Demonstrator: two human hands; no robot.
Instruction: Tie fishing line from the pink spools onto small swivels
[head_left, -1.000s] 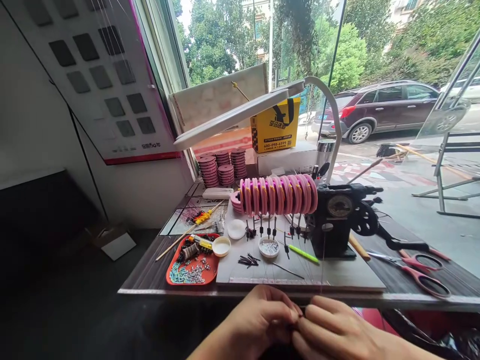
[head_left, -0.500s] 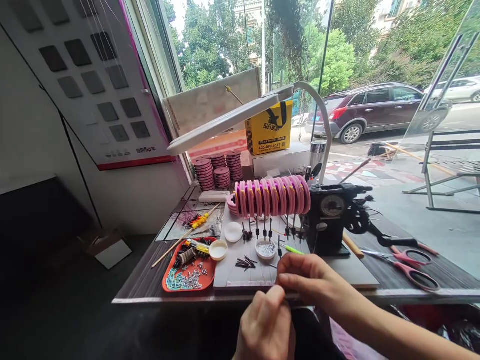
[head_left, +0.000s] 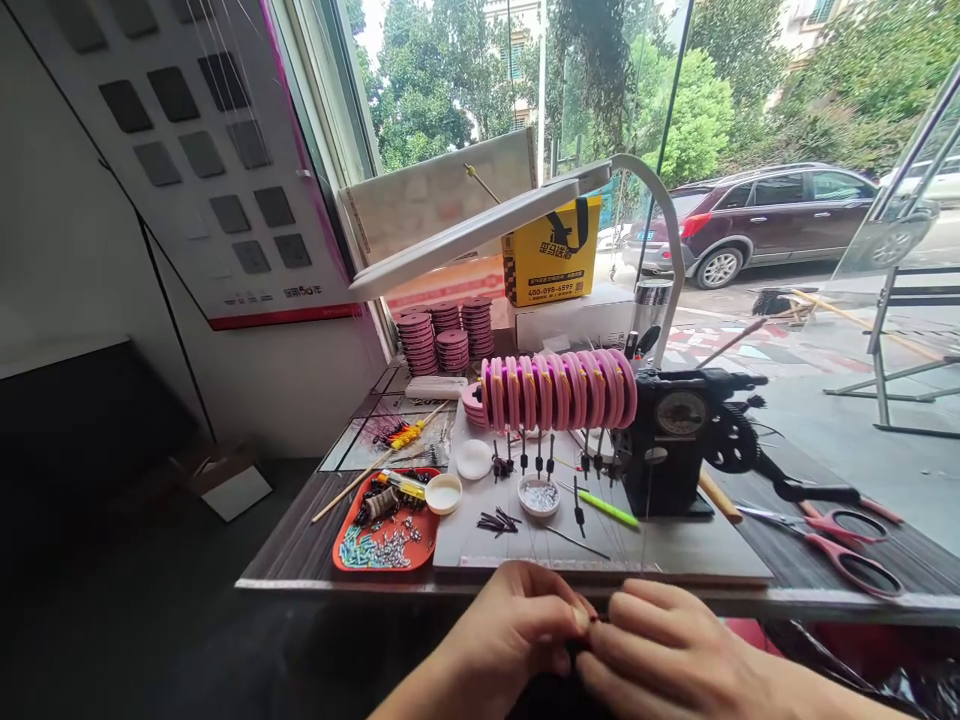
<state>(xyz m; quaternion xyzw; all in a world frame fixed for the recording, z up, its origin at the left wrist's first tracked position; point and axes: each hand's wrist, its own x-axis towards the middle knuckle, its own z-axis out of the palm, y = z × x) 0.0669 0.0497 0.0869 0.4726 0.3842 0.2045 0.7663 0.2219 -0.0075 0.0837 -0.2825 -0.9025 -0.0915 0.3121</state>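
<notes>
Just in front of the table's edge, my left hand (head_left: 514, 625) pinches with thumb and forefinger. Close against it is my right hand (head_left: 671, 640), its fingers bent and pressed together. A tiny dark piece shows between the fingertips, too small to name. Beyond them, pink foam spools (head_left: 559, 390) sit in a row on the shaft of a black hand-cranked winding machine (head_left: 667, 440). Thin lines with small black stoppers (head_left: 579, 505) hang from the spools over a pale board (head_left: 469, 550). A small white dish (head_left: 539, 496) holds clear bits, beside several short black tubes (head_left: 499, 520).
An orange tray (head_left: 341, 540) with small metal and turquoise parts lies at left. A green pen-like tool (head_left: 609, 508) and a thin dark rod (head_left: 577, 541) lie on the board. Pink-handled scissors (head_left: 851, 560) rest at right. A white lamp (head_left: 480, 230) overhangs the back.
My left hand has moved up and slightly left; my right hand has come down and right, off the board's front. The view has shifted slightly, uncovering the thin rod and more of the green tool.
</notes>
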